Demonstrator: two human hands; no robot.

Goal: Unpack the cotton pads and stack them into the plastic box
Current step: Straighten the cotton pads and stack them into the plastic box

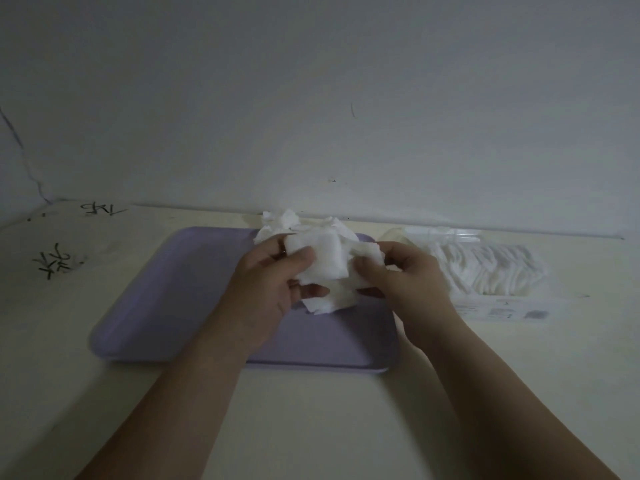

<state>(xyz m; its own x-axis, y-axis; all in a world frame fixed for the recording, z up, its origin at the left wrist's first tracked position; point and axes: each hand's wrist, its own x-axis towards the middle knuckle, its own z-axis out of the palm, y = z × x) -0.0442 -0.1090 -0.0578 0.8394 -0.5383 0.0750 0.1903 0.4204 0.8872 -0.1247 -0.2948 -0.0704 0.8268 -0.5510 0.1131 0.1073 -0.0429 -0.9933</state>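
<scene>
— Pale grey wall (311, 98) at the back, and a cream counter (311, 427) against it with black scribbles (55, 261) on its left side. What lies on it?

— A lavender tray (166, 289), flat, in the middle. Both bare arms reach in over it.

— And the cotton pads (325, 268)?

— A loose white bunch of them is held above the tray, between the two hands. The left hand (263, 289) grips the bunch, thumb pressed on top and fingers curled beneath. The right hand (408, 282) pinches its right edge, thumb above and fingers under.

— Any more pads?

— Some show behind the hands at the tray's far edge; whether they are held or lying there, I cannot tell. To the right of the tray a clear pack (491, 275) full of white pads lies on the counter, and a clear plastic piece (440, 233) sits just behind it, too blurred to make out.
</scene>
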